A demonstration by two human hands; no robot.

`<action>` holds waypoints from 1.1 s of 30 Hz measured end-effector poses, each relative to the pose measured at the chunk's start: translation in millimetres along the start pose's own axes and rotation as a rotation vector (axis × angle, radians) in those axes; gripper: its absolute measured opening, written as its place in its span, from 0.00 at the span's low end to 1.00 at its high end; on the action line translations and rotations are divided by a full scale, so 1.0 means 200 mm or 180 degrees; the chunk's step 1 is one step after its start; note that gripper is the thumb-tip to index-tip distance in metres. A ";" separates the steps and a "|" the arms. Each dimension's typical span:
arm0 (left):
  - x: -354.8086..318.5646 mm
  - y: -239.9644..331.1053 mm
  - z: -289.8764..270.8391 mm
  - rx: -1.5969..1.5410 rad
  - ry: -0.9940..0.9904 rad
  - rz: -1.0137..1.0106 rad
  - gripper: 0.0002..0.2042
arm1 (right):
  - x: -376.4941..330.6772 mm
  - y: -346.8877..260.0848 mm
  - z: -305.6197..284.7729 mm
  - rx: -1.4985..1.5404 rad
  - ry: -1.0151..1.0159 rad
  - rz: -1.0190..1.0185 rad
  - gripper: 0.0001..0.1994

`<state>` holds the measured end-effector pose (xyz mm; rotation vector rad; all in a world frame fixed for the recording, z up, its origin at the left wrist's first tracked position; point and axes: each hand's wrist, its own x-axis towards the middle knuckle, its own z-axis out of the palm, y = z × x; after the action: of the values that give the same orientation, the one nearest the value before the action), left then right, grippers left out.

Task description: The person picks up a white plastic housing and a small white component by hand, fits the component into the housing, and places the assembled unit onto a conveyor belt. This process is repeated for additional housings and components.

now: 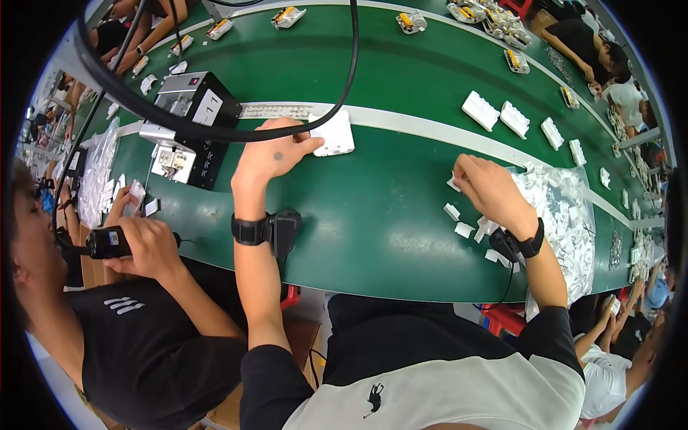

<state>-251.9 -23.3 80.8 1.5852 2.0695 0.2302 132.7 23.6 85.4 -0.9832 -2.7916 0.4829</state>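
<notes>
My left hand point(271, 154) grips a white plastic casing point(334, 133) by its left side, thumb along the near edge, over the green tabletop's pale strip. To the right, my right hand point(493, 190) is closed in a pinch, its fingertips at a small white plastic piece point(454, 182). Other small white pieces point(464, 230) lie loose just below these fingers. Beside my right wrist a clear plastic bag point(566, 215) spills a heap of similar white parts. Each of my wrists wears a black strapped device.
A black-and-silver bench machine point(193, 129) stands left of my left hand. A black cable point(353, 57) loops overhead. At left a co-worker holds a black electric screwdriver point(107, 243). White housings point(480, 111) and yellow-and-white assemblies point(288, 17) sit on the far green surface point(344, 61).
</notes>
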 end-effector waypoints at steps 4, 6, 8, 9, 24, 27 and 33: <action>-0.01 0.05 0.03 -0.0202 0.1262 0.1396 0.11 | 0.10 -0.06 0.00 0.0215 -0.0012 -0.0038 0.07; 0.05 0.07 0.05 -0.0005 0.1498 0.2074 0.13 | 0.13 -0.06 0.01 0.0146 0.0128 -0.0385 0.08; 0.09 0.08 0.11 0.0058 0.1538 0.2410 0.15 | 0.15 -0.06 0.06 -0.0112 0.0074 -0.0322 0.08; 0.12 0.09 0.12 0.0168 0.1598 0.2636 0.15 | 0.17 -0.04 0.07 -0.0403 0.0060 -0.0304 0.08; 0.08 0.19 0.17 0.0093 0.0568 0.1843 0.06 | 0.11 0.01 0.20 -0.0068 0.0573 0.0504 0.06; 0.07 0.22 0.21 -0.0007 0.0415 0.2002 0.06 | 0.12 -0.01 0.24 0.0006 0.0467 0.0583 0.06; 0.07 0.27 0.29 -0.0127 0.0453 0.2144 0.05 | 0.19 -0.05 0.19 0.0201 0.0459 0.0157 0.06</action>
<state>-180.1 -5.1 50.2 2.2442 1.5366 0.6274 88.8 30.8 55.0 -1.0323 -2.6145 0.4829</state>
